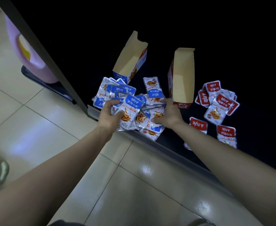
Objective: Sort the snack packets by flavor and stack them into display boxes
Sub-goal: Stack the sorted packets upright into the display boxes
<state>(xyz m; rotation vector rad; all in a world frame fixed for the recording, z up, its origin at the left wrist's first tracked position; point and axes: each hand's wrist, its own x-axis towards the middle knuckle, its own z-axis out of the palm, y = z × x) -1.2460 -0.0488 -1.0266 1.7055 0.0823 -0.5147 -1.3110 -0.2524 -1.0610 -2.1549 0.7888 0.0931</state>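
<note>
I am standing at a dark desk (232, 46), looking down at my 2 bare arms reaching over its near edge. My left hand (111, 115) is curled around a small stack of blue packets (130, 110), thumb on top, holding it just above the loose blue pile (111, 92). My right hand (169, 114) lies on more blue packets beside the stack; I cannot tell whether it grips them or only presses on them. Behind the pile stands the blue box (129, 62), open and with nothing showing inside. Just to its right stands the red box (183, 75), also open and seemingly unfilled. The red packets (217, 101) lie in their own heap farther right, apart from the blue ones, with 2 more (198, 125) nearer my right forearm. I judge the sorting by flavor is nearly finished and I am gathering blue packets into a neat bundle. The next move calls for squaring the stack's edges, all facing one way, then sliding it upright into the blue box without buckling the slippery foil.
</note>
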